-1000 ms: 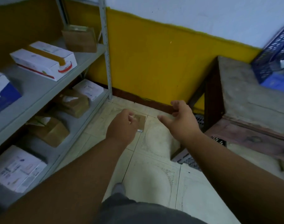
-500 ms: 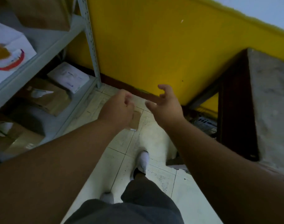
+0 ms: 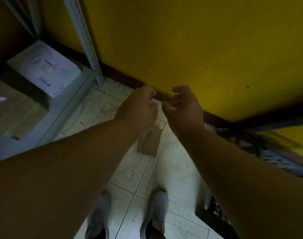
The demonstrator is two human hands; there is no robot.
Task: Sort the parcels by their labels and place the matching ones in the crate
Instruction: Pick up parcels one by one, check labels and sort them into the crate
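Below the left hand (image 3: pixel 138 111) gripping it hangs a small parcel (image 3: pixel 149 143); right hand (image 3: pixel 183 107) loosely spread.

A small flat brown cardboard parcel (image 3: pixel 149 141) hangs upright over the tiled floor, its top hidden behind the left hand (image 3: pixel 138 111).

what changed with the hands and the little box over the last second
The view tipped down toward the floor, so both shoes now show. The small brown parcel now hangs below the left hand, which still holds it. The right hand moved closer to the left, fingers still loosely curled, holding nothing.
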